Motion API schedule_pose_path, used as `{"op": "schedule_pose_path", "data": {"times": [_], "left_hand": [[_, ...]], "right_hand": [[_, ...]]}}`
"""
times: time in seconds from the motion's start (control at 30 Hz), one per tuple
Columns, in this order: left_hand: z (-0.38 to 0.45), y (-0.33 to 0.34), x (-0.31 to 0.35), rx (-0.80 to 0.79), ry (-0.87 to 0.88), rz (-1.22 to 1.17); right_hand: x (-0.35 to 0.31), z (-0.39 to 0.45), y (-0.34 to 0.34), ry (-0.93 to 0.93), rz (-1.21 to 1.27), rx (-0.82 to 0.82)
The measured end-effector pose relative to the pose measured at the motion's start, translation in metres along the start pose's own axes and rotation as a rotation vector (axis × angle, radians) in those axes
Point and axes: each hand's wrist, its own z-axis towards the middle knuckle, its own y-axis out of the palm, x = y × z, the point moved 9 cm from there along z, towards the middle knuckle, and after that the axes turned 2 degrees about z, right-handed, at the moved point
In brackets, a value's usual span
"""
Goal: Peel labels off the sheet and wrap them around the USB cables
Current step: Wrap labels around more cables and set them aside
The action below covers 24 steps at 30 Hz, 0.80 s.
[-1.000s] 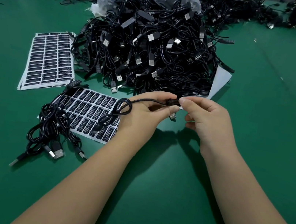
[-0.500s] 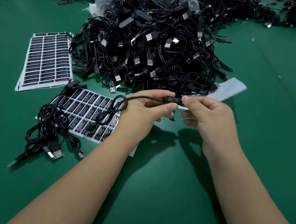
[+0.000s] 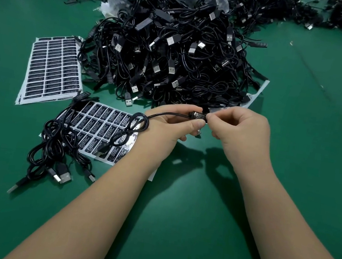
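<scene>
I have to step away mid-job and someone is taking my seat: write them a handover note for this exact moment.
Left hand grips the cable just behind its controller block; right hand pinches the label being wrapped round that block.
Open label sheet lies left of the hands, a fuller stack behind it.
A small bunch of cables lies on the near sheet.
Left: finish this wrap, then work through the big pile.

Bright even overhead light, soft arm shadows on green table (image 3: pixel 296 148), wide-angle bending at edges, sharp centre
</scene>
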Motion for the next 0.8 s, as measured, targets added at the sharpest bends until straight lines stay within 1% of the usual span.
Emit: {"op": "schedule_pose_path", "data": {"times": [0.37, 0.6, 0.73, 0.8], "left_hand": [[0.000, 0.001, -0.007, -0.023, -0.087, -0.101], [-0.001, -0.002, -0.010, 0.015, -0.120, -0.140], [-0.001, -0.002, -0.010, 0.017, -0.128, -0.147], [0.000, -0.004, -0.009, 0.032, -0.125, -0.146]], "right_hand": [[-0.002, -0.002, 0.001, -0.036, -0.030, -0.010], [-0.005, -0.003, 0.001, -0.059, -0.070, -0.006], [-0.009, -0.006, 0.001, -0.088, -0.047, 0.006], [-0.010, -0.007, 0.003, -0.075, 0.012, 0.003]]}}
